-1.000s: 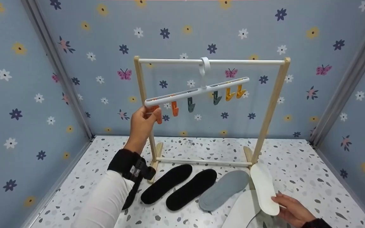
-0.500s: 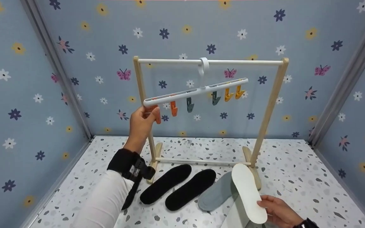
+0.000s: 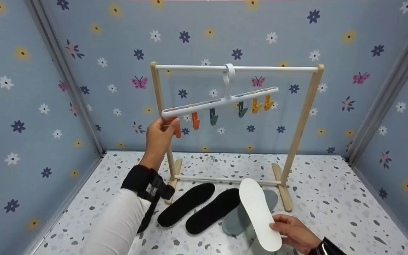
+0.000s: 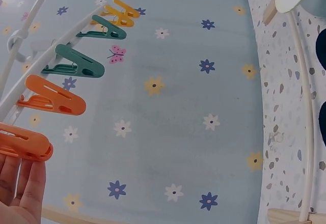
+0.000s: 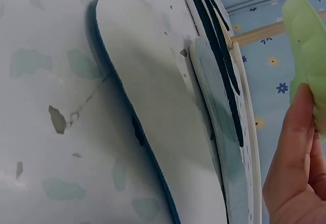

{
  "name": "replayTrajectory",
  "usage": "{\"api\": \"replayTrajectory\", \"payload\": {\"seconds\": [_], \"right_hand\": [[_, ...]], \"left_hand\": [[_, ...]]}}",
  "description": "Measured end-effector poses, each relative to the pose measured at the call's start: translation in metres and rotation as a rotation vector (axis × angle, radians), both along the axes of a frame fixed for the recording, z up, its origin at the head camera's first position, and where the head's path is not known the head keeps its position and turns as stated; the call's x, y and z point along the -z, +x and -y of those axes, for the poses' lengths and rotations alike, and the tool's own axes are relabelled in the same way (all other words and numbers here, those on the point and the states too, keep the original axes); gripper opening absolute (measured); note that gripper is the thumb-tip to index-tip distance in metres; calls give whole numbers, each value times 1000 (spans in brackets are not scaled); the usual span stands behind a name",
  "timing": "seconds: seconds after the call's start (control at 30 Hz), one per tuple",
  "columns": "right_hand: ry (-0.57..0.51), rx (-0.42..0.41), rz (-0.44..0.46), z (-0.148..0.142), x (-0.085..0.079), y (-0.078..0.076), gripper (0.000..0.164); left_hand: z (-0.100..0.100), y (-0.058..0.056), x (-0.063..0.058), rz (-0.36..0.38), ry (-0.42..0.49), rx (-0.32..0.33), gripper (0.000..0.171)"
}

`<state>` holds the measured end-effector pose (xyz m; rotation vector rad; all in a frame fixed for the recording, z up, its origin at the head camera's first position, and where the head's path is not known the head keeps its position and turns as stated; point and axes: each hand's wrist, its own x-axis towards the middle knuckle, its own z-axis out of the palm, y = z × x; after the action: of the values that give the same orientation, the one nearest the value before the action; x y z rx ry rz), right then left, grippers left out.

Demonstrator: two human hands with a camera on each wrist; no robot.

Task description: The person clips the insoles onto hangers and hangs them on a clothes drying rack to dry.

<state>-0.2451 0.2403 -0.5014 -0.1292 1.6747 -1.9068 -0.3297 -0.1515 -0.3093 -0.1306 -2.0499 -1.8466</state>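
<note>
My left hand [image 3: 158, 140] pinches the outermost orange clothes peg [image 4: 25, 145] at the left end of a white clip hanger [image 3: 197, 107]. That end tips lower and nearer than the other. Another orange peg [image 3: 195, 121], two dark green pegs [image 4: 79, 63] and two yellow pegs [image 3: 256, 106] hang along the bar with nothing in them. My right hand [image 3: 295, 231] grips a white insole [image 3: 259, 214] near its lower end, thumb on the front face. The insole is raised and tilted, overlapping a grey insole [image 3: 233, 224] in the head view. Another white insole [image 5: 153, 96] lies on the table.
Two black insoles, a left one [image 3: 186, 205] and a right one [image 3: 211, 214], lie before a wooden rack [image 3: 298, 124] whose white top rail [image 3: 271, 69] bears the hanger's hook [image 3: 229, 74]. Something black [image 3: 147, 221] is partly hidden by my left arm. Flowered walls enclose the speckled table [image 3: 331, 198].
My right hand has carried the white insole leftwards, from beside the rack's right foot to over the grey insole. The left hand stays on the orange peg.
</note>
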Motion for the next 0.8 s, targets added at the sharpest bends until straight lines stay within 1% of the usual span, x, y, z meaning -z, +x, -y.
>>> {"api": "replayTrajectory", "payload": {"seconds": [0.13, 0.43, 0.63, 0.73, 0.8], "right_hand": [[6, -12, -21, 10, -2, 0, 24], [27, -30, -35, 25, -4, -1, 31], [52, -11, -55, 36, -7, -4, 30], [52, -7, -71, 44, -9, -4, 28], [45, -12, -84, 48, -9, -3, 26]], "left_hand": [[-1, 0, -1, -2, 6, 4, 36], [-2, 1, 4, -41, -15, -13, 36], [-2, 0, 4, -80, -41, -30, 32], [-2, 0, 3, -77, -19, -22, 33], [-2, 2, 2, -59, -4, -11, 34]]}}
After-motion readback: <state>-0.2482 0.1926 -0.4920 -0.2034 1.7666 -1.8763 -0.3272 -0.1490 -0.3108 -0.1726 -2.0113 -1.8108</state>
